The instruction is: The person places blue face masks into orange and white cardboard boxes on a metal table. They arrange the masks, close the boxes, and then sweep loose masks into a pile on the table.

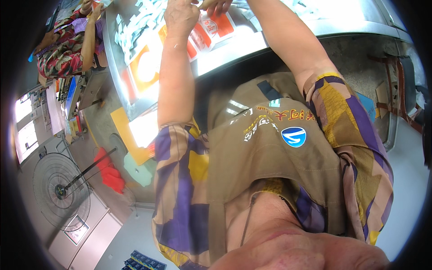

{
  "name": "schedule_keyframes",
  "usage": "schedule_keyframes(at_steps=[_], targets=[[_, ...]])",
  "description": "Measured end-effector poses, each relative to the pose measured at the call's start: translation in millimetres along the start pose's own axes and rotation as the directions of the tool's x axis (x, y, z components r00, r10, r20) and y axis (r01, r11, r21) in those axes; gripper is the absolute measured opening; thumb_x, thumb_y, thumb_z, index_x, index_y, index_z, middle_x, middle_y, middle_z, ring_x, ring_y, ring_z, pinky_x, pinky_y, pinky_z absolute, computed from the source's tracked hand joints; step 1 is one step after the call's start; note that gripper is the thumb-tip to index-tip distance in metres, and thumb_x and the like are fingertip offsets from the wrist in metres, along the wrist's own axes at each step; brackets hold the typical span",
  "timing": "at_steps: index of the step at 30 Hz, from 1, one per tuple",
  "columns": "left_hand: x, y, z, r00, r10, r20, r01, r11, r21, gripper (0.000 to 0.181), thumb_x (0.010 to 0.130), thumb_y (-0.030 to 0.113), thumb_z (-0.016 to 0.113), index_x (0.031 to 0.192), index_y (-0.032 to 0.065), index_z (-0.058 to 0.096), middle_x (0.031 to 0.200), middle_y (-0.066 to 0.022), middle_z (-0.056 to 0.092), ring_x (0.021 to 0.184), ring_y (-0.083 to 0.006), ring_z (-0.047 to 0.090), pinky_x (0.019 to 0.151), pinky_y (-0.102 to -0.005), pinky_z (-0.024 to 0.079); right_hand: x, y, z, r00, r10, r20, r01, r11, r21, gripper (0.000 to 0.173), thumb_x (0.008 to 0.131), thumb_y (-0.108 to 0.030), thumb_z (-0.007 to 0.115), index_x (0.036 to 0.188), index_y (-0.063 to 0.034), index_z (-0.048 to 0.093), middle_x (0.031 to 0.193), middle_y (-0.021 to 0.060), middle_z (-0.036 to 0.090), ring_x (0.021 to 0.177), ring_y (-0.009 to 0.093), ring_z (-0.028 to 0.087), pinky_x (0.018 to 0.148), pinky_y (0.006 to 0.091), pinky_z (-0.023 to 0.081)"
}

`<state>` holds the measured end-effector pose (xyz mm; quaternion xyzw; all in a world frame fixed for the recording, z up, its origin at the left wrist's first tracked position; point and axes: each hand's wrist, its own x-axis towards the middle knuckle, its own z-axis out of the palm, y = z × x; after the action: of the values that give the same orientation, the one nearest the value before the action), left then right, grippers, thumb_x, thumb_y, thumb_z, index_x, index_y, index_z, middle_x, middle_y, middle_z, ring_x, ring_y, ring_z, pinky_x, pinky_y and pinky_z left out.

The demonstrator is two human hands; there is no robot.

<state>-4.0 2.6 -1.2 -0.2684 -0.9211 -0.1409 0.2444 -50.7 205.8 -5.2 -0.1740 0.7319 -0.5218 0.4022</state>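
Note:
At the top edge, my left hand point(182, 17) is bent at the wrist, its fingertips partly cut off by the frame. Close beside it, my right hand point(217, 6) has curled fingers over orange-and-white printed bags point(224, 27). Whether either hand grips anything is hidden. Another orange-and-white bag point(202, 38) lies below them, overlapping the first and bearing writing. Left of my left forearm is an orange sheet or bag with a pale round patch point(135, 69), washed out by glare. Many small pale sachets point(138, 28) are heaped on the metal table point(116, 72).
A co-worker point(65, 54) stands at upper left, hands on an orange-and-white item. A pedestal fan point(60, 190) and a red cloth-like item point(109, 172) are at left. A yellow board point(123, 126) lies beside the table. Dark chairs point(401, 81) stand at right.

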Motion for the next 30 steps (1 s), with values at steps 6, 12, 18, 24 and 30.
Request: schedule_keyframes(at_steps=[6,12,18,24,30], targets=[[1,0,-4,0.980,0.196,0.029,-0.199,0.971,0.134,0.021,0.088,0.019,0.057,0.087,0.0129,0.077,0.092,-0.0028,0.074,0.099,-0.0255,0.062,0.092,-0.0409,0.049,-16,9,-19,0.884,0.241,-0.400,-0.300,0.949,-0.092,0.043,0.098,-0.026,0.049,0.091,0.0133,0.065,0.082,0.0234,0.072,0.063,0.030,0.072,0.054,0.0389,0.060],[12,24,-2,0.898,0.222,0.380,-0.281,0.954,0.105,0.028,0.090,0.026,0.056,0.084,0.0067,0.076,0.093,-0.0081,0.074,0.098,-0.0271,0.064,0.096,-0.0444,0.043,6,15,-20,0.916,0.244,-0.317,-0.264,0.964,-0.022,0.051,0.099,-0.030,0.045,0.093,0.0164,0.063,0.085,0.0267,0.071,0.064,0.032,0.072,0.056,0.0392,0.061],[2,-1,15,0.947,-0.058,0.316,-0.084,0.904,0.419,0.029,0.091,0.030,0.060,0.102,0.0072,0.074,0.096,-0.0087,0.073,0.099,-0.0265,0.066,0.095,-0.0504,0.043,13,22,-18,0.935,0.161,-0.317,-0.154,0.987,0.049,0.063,0.100,-0.044,0.046,0.096,0.0163,0.063,0.087,0.0263,0.070,0.064,0.031,0.071,0.056,0.0390,0.061],[6,11,29,0.892,-0.163,0.423,0.074,0.973,0.220,0.033,0.091,0.035,0.062,0.103,0.0052,0.071,0.097,-0.0155,0.073,0.096,-0.0346,0.068,0.083,-0.0457,0.053,5,7,-10,0.858,0.145,-0.492,-0.129,0.989,0.067,0.083,0.095,-0.066,0.044,0.092,0.0148,0.061,0.081,0.0285,0.067,0.064,0.033,0.070,0.054,0.0415,0.058],[9,5,37,0.784,-0.319,0.532,0.348,0.936,0.048,0.052,0.092,0.049,0.062,0.100,-0.0020,0.071,0.082,-0.0189,0.072,0.075,-0.0293,0.073,0.074,-0.0382,0.057,-10,-3,-7,0.857,0.164,-0.488,-0.156,0.986,0.057,0.095,0.092,-0.074,0.041,0.106,0.0183,0.057,0.095,0.0335,0.066,0.069,0.038,0.071,0.058,0.0425,0.058]])
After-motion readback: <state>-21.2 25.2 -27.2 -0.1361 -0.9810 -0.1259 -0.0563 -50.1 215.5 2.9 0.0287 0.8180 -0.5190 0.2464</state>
